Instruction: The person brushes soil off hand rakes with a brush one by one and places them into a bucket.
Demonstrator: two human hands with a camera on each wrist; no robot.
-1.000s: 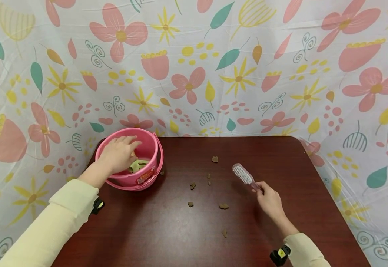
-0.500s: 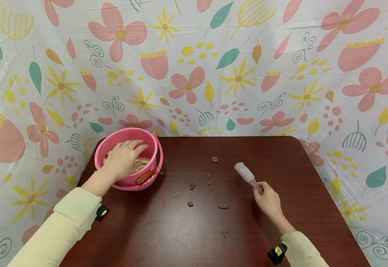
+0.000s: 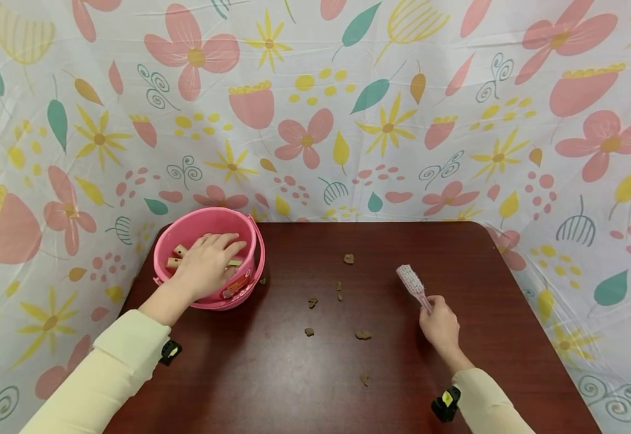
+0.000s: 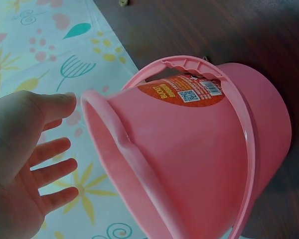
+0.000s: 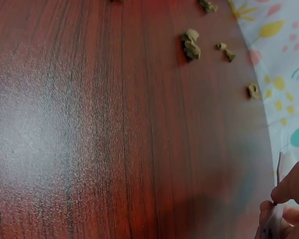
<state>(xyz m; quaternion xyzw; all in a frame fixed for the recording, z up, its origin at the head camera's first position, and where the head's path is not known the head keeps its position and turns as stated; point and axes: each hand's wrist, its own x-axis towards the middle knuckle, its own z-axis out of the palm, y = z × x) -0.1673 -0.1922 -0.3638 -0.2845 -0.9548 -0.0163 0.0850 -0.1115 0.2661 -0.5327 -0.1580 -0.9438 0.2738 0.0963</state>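
My left hand [image 3: 207,263] hovers over the mouth of a pink bucket [image 3: 239,224] at the table's back left. In the left wrist view its fingers are spread and hold nothing, beside the bucket's rim. Inside the bucket lie pale wooden pieces [image 3: 180,249] with holes and a bit of something green [image 3: 234,263]; the hand hides the rest. At the right, my right hand [image 3: 441,325] grips the handle of a brush [image 3: 411,280] with pale bristles, raised over the table. The right wrist view shows only part of this handle between thumb and fingers.
Several brown crumbs are scattered on the dark wooden table [image 3: 272,374], among them a ring-shaped crumb [image 3: 349,259] at the back and a flat crumb [image 3: 363,335] nearer the middle. A flower-patterned cloth [image 3: 315,120] hangs behind the table and along its sides.
My left hand has shifted rightward over the bucket, uncovering the wooden pieces. The brush has moved slightly right and turned more upright in my right hand. The crumbs stay put.
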